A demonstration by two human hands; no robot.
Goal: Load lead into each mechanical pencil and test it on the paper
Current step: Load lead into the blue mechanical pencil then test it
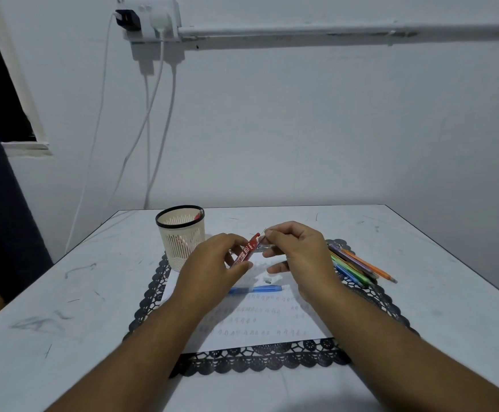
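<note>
Left of the paper (260, 322): slotted pencil cup (180, 237). Above the paper, your left hand (212, 263) grips the red lead case (246, 252), tilted. Your right hand (297, 248) pinches thin leads at its mouth. Blue mechanical pencil (255, 289) lies on the paper. Right of the paper: coloured pencils (358, 264).

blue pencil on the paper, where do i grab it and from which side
Pinch the blue pencil mid-barrel, from above. It lies flat on the paper, pointing left-right, so finger and thumb can close across its thin width; its left end sits under the left forearm.
</note>
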